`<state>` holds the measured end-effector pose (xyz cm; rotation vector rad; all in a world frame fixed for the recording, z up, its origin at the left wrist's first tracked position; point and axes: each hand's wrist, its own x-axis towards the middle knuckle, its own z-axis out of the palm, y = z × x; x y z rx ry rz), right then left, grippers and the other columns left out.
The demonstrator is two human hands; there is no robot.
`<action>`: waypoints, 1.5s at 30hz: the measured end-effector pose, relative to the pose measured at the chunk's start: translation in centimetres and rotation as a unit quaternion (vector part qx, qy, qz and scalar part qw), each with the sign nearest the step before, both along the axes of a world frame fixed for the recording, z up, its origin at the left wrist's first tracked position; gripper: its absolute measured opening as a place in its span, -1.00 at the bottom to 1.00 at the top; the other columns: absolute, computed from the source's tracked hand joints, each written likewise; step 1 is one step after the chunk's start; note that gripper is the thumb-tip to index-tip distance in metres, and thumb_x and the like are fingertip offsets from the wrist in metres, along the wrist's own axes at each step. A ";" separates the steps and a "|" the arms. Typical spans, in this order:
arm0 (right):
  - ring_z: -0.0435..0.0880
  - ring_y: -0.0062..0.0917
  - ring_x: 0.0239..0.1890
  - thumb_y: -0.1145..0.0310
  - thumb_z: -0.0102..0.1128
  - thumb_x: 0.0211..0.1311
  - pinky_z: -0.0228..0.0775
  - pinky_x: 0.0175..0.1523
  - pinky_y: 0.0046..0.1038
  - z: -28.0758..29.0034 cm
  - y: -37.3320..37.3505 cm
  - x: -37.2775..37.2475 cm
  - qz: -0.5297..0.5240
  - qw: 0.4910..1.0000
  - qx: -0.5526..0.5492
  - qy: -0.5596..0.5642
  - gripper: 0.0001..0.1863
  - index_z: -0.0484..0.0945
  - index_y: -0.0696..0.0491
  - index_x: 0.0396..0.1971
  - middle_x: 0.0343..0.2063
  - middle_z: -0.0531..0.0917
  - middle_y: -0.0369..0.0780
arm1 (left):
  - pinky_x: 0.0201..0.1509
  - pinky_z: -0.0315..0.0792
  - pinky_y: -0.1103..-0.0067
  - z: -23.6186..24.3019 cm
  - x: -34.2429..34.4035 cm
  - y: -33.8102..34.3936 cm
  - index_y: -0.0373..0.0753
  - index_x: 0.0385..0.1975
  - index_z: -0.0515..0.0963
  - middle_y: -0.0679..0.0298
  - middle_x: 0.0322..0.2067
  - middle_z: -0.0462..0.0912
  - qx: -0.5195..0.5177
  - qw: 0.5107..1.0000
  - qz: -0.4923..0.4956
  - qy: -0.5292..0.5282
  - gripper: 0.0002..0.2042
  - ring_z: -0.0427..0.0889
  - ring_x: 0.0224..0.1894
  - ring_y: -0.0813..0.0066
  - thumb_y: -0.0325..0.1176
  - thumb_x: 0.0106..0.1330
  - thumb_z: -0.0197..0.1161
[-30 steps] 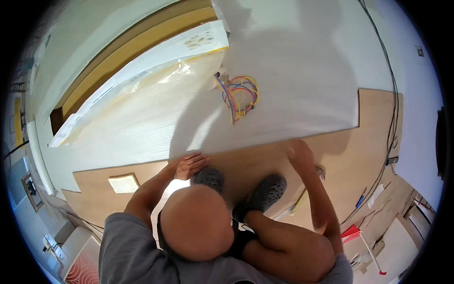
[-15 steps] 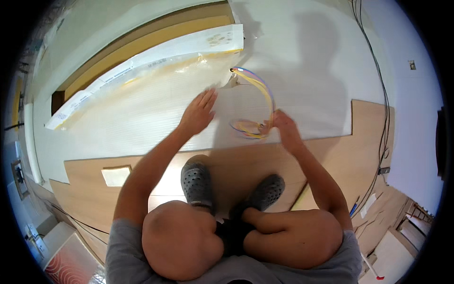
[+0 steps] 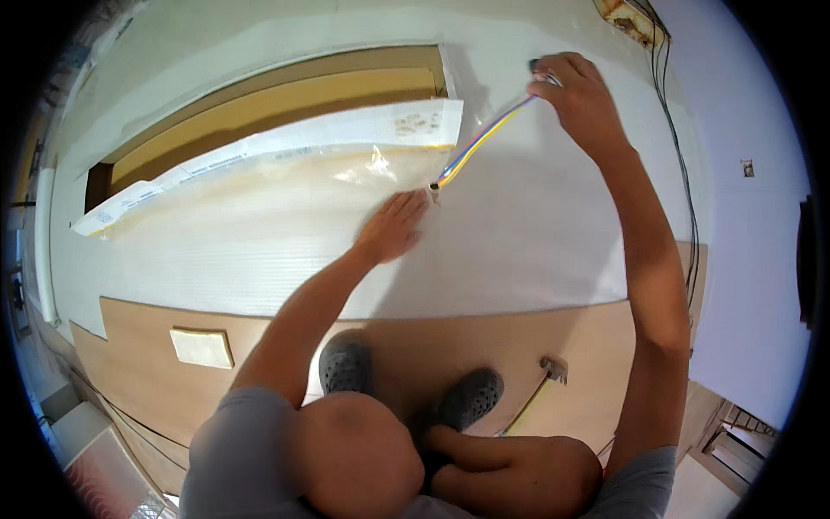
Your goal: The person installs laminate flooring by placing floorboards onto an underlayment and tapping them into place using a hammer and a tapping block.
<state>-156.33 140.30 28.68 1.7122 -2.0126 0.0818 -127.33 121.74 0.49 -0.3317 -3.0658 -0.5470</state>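
On the white underlay sheet (image 3: 259,259), whose near edge meets bare wood flooring (image 3: 484,337), a multicoloured wire bundle (image 3: 480,143) is stretched diagonally, its far end pinched by the closed fingers of the right hand (image 3: 579,91), its near end pinned by the flat, spread left hand (image 3: 393,227) beside a plastic-wrapped plank pack (image 3: 268,160).

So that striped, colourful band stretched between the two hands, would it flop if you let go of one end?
Probably. The multicoloured band is thin and runs straight only because the right hand pulls it while the left hand presses near its other end on the white sheet. It looks light, and too flat to roll.
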 end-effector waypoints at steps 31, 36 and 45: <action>0.38 -0.19 0.40 -0.08 -0.06 0.34 0.19 0.45 -0.20 -30.3 -19.7 -5.0 -0.361 0.744 0.287 -0.483 -0.34 0.49 0.05 0.29 0.36 0.43 -0.05 | 0.42 0.31 0.37 -2.2 -0.6 -0.6 -0.07 0.28 0.46 0.20 0.30 0.45 0.567 0.771 0.178 -0.229 -0.47 0.40 0.34 0.14 -0.45 0.24 0.19; 0.44 -0.28 0.30 0.18 0.27 0.29 0.26 0.34 -0.29 -34.4 -17.0 -10.9 -0.407 0.662 0.018 -0.629 -0.27 0.32 0.17 0.40 0.31 0.47 -0.08 | 0.42 0.28 0.36 -3.4 -0.4 -0.6 -0.14 0.24 0.48 0.16 0.26 0.49 0.376 0.912 0.151 -0.065 -0.54 0.42 0.30 0.10 -0.43 0.29 0.17; 0.48 -0.56 -0.60 0.14 0.24 0.31 0.32 -0.51 -0.38 -14.8 -18.9 -11.1 -0.372 0.493 -0.046 -0.786 -0.71 0.60 0.10 -0.29 -0.56 0.54 -0.33 | 0.65 -0.13 0.33 0.4 -0.3 -1.5 -0.25 0.40 0.32 0.22 0.46 0.24 0.059 0.998 0.001 -0.019 -0.43 0.08 0.54 0.28 -0.21 0.40 0.08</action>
